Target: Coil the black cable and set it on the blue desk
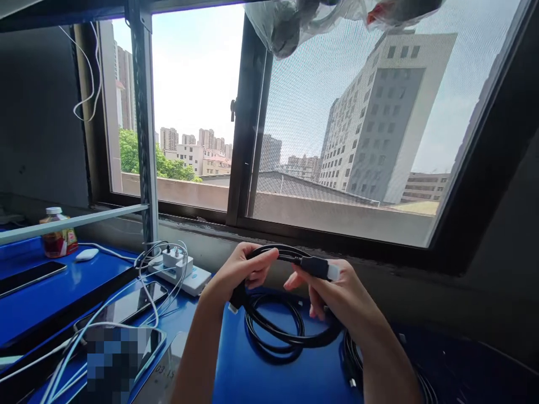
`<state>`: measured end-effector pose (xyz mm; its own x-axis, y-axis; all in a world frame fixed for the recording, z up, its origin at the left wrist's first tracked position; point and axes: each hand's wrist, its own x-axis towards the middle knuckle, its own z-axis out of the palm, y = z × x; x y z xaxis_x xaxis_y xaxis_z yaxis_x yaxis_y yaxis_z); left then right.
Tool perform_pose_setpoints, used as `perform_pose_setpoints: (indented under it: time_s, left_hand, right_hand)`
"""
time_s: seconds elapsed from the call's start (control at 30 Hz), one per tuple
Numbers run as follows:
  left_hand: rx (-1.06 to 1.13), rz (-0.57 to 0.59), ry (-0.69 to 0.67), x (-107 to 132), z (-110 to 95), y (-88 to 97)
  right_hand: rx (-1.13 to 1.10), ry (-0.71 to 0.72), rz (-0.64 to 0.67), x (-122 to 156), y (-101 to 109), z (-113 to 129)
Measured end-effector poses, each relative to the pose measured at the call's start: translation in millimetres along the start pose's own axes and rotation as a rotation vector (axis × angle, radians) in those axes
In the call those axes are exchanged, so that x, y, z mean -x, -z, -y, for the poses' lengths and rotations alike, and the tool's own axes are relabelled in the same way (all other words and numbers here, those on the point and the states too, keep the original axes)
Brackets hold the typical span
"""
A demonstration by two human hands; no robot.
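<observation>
My left hand (pixel 248 270) is closed around one side of a coiled black cable (pixel 290 338), with the thumb across the top strands. A wide black plug (pixel 315 267) on this cable lies against my right hand (pixel 334 286), whose thumb and index side press on it. A translucent cap (pixel 334 272) covers the plug's tip. Below my left hand hangs the cable's other plug (pixel 238 296), also with a pale tip. Under the held loops, another black cable coil (pixel 273 356) rests on the blue tabletop (pixel 252 384). More black cable (pixel 352 359) is partly hidden by my right forearm.
On the left are phones (pixel 138 306), tangled white charging cables (pixel 147 292), a power strip with chargers (pixel 185 275), a white mouse-shaped item (pixel 87 255) and a drink bottle (pixel 54 230). A metal shelf post (pixel 145 123) stands before the window. Plastic bags (pixel 290 28) hang overhead.
</observation>
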<state>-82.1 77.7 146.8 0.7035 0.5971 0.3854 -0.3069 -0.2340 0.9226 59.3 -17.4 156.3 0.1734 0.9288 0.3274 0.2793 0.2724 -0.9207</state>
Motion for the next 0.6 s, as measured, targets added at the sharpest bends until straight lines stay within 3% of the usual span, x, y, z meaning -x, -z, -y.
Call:
perform_pose_setpoints:
  time_s: [0.13, 0.3, 0.4, 0.6]
  left_hand:
    - [-0.002, -0.038, 0.056, -7, 5, -3.8]
    - [-0.038, -0.039, 0.122, -10, 5, -9.3]
    - [-0.157, -0.094, 0.163, -11, 9, -6.6]
    - [-0.541, -0.19, 0.474, -15, 29, 11.1]
  right_hand:
    - [0.12, 0.249, -0.28, -8, 1, -9]
    - [0.106, 0.385, -0.32, -16, 3, -13]
    - [0.047, 0.343, -0.416, -28, 3, -28]
    - [0.036, -0.006, -0.592, -50, 6, -66]
